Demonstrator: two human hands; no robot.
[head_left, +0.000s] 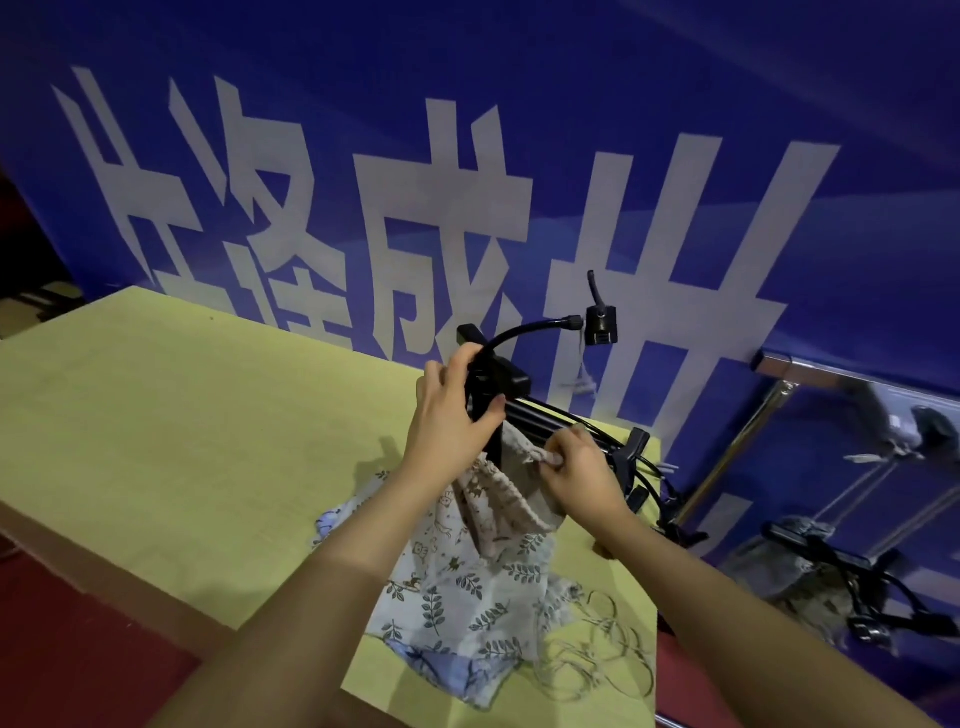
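Two grips over counter (156, 415) | left grip (452, 410) curls round black clamp (506, 376) | right grip (576, 467) pinches beige cloth (511, 486) at rack bar (561, 418), right of clamp

Blue banner wall (779, 104), yellow table (156, 415), red floor (78, 649).

Blue banner (519, 78) behind yellow table (156, 415)

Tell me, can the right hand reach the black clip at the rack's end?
Probably yes. The clip sits just past the right hand, with nothing between them, but that hand pinches the beige cloth now.
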